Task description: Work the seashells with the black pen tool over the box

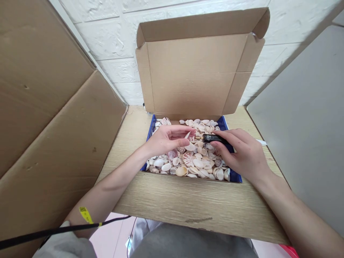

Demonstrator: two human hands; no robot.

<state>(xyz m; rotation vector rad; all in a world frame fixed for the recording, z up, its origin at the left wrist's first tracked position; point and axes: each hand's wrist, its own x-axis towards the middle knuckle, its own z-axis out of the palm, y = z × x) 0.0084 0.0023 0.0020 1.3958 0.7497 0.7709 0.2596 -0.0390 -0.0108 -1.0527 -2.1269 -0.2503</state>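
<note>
Between the thumb and fingers of my left hand [172,138] is a small pale seashell [187,135], held on edge. My right hand [239,148] is wrapped round a slim black mini drill [213,138] with a brass-coloured chuck. Its tip points left at the shell; whether the bit touches it is too small to tell. Both hands are over a shallow blue-sided cardboard box [235,175] full of loose seashells [199,163], white, cream and pinkish. A fan-shaped, red-streaked scallop shell [188,159] lies among them.
The box's brown lid [190,71] stands open against a white brick-patterned wall [107,43]. The box rests on a wooden tabletop [172,197]. A large cardboard panel [53,107] rises at left, a grey panel [303,107] at right. A black cable [61,229] with a yellow tag crosses at lower left.
</note>
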